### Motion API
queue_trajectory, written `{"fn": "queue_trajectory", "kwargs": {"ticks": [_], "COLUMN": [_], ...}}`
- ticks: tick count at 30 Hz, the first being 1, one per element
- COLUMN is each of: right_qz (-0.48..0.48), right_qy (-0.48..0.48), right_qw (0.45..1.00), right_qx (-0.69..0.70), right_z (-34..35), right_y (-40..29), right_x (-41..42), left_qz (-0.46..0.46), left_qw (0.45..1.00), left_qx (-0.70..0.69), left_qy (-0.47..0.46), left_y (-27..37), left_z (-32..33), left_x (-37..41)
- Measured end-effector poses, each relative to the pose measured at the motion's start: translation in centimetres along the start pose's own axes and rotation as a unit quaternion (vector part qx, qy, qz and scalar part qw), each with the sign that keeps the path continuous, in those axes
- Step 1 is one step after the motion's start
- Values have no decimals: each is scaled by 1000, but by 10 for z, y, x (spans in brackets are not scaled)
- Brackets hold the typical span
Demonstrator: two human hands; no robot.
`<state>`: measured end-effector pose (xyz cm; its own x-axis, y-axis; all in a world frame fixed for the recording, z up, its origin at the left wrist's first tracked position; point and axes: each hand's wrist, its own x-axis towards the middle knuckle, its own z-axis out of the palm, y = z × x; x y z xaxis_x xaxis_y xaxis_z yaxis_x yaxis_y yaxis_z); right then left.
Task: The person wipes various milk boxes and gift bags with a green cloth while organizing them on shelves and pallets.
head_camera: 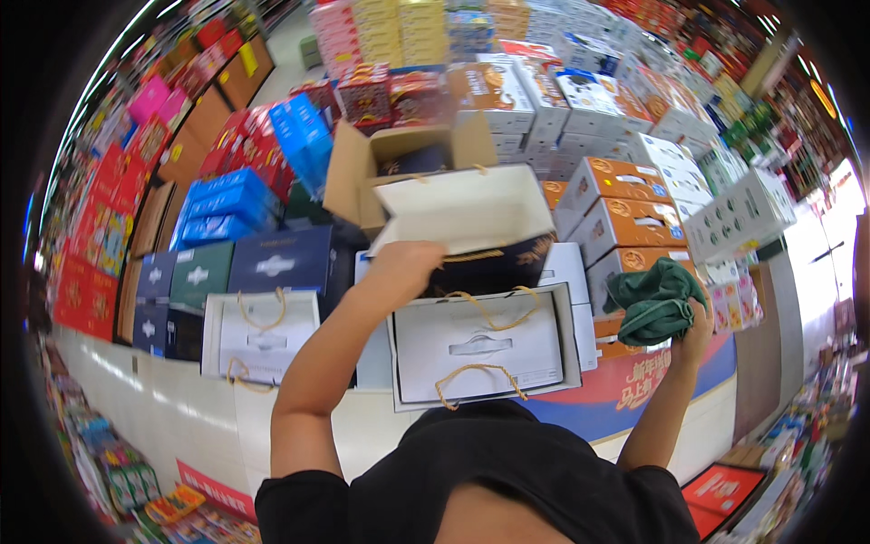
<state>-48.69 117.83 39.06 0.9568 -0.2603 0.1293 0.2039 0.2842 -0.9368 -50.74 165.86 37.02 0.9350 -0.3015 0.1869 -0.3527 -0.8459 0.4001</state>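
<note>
My left hand grips the near rim of a dark paper gift bag, which is tilted with its pale inside showing and a gold rope handle at the rim. In my right hand is a bunched green cloth, held beside the orange-and-white boxes. Close to my body stands another gift bag with gold rope handles and a white box inside it. A similar bag with a white box is to its left. Behind the tilted bag, an open cardboard carton contains something dark.
Dark blue gift boxes and a green one are stacked at the left, below bright blue boxes. Orange-and-white cartons rise at the right. A white box leans out beside them. Shelving with red packages lines the far left.
</note>
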Motion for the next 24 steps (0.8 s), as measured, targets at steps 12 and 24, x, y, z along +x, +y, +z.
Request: {"fn": "queue_trajectory", "kwargs": {"ticks": [12,24], "right_qz": [30,-192], "right_qy": [54,-267], "right_qw": [997,837], "right_qx": [38,-438], "right_z": [10,87], "right_y": [23,52], "right_x": [13,27], "left_qz": [-138,151], "left_qw": [950,953], "left_qx": [29,118], "left_qy": [278,235], "left_y": [10,56], "left_z": [-128,-51], "left_x": [29,15]}}
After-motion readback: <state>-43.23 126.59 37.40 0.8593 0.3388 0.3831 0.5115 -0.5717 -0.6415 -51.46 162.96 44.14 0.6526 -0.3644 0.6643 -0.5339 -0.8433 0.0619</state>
